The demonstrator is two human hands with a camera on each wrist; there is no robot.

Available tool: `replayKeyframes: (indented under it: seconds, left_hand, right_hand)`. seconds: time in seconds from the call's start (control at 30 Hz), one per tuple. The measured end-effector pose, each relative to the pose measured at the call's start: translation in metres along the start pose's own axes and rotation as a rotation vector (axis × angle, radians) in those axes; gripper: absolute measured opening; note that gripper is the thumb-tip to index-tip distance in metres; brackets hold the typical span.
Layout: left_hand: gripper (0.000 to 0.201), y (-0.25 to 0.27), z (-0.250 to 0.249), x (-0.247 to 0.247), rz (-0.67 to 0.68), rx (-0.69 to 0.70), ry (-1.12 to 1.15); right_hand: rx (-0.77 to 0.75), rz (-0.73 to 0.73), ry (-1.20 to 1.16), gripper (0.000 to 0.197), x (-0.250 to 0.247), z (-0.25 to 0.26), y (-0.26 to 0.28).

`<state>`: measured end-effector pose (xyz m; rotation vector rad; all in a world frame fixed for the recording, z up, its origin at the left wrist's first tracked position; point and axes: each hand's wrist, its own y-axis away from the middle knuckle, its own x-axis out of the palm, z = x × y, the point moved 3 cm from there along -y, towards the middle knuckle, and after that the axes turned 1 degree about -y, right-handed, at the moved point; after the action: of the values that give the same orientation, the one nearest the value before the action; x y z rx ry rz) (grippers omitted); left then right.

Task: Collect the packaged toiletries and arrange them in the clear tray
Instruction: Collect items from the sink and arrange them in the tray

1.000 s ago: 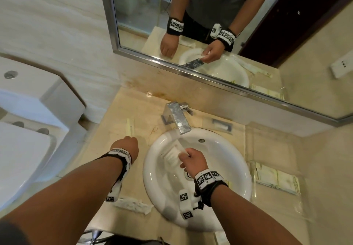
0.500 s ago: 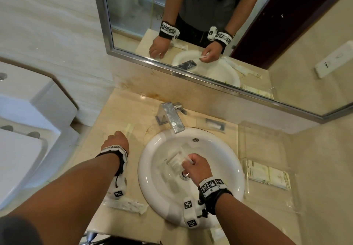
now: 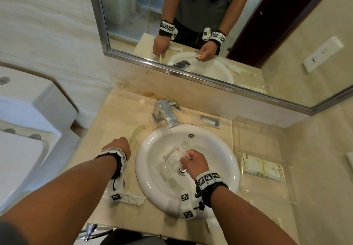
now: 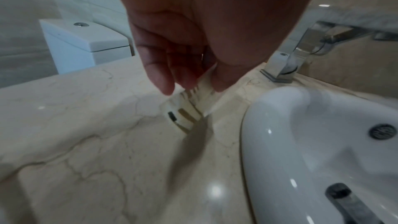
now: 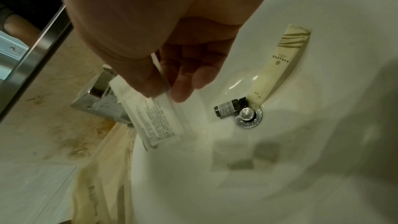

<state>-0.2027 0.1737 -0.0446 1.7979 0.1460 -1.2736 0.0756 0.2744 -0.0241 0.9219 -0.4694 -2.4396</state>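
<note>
White packet (image 5: 150,122): the right hand (image 3: 193,161) pinches it by one end, thumb and fingers curled on it, over the sink (image 3: 152,185) bowl.
Cream packet (image 4: 189,108): the left hand (image 4: 183,43) pinches its top end, just left of the sink rim; its low end is at the counter (image 4: 75,142).
Clear tray (image 3: 267,195): right of the sink, with flat cream packets (image 3: 262,168) inside.
Room: bare counter left of the sink.
Change: the cream packet lay flat beyond the left hand a second ago; now it is gripped. The right hand has slid nearer the drain (image 5: 248,116).
Still in the sink: a cream tube (image 5: 277,64) and a small dark bottle (image 5: 229,108), both touching the drain.
Around: the tap (image 3: 166,113) behind the sink; a crinkled wrapper (image 3: 133,199) at its front left.
</note>
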Motion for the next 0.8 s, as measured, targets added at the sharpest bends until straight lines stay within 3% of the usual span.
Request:
replayKeyframes:
  seconds: [0.1,0.23,0.4,0.6,0.8]
  left_hand:
    - [0.008,0.012,-0.007,-0.002,-0.133,0.001,0.118]
    - [0.017,0.030,-0.014,-0.021,-0.302,0.069,0.240]
    - [0.025,0.064,-0.065,-0.041,-0.430,0.259,0.242]
    - [0.021,0.109,-0.180,-0.040,-0.394,0.489,0.201]
    - [0.018,0.139,-0.289,-0.002,-0.236,0.645,0.132]
  right_hand:
    - [0.001,-0.011,-0.010,0.007,-0.005,0.000,0.004]
    - [-0.013,0.006,-0.060,0.007,-0.010,-0.001,0.009]
    - [0.000,-0.081,-0.127,0.013,-0.068,-0.037,0.021]
    - [0.145,-0.319,-0.281,0.017,-0.177,-0.118,0.029]
    - [0.271,-0.493,-0.467,0.021,-0.258,-0.194,0.019]
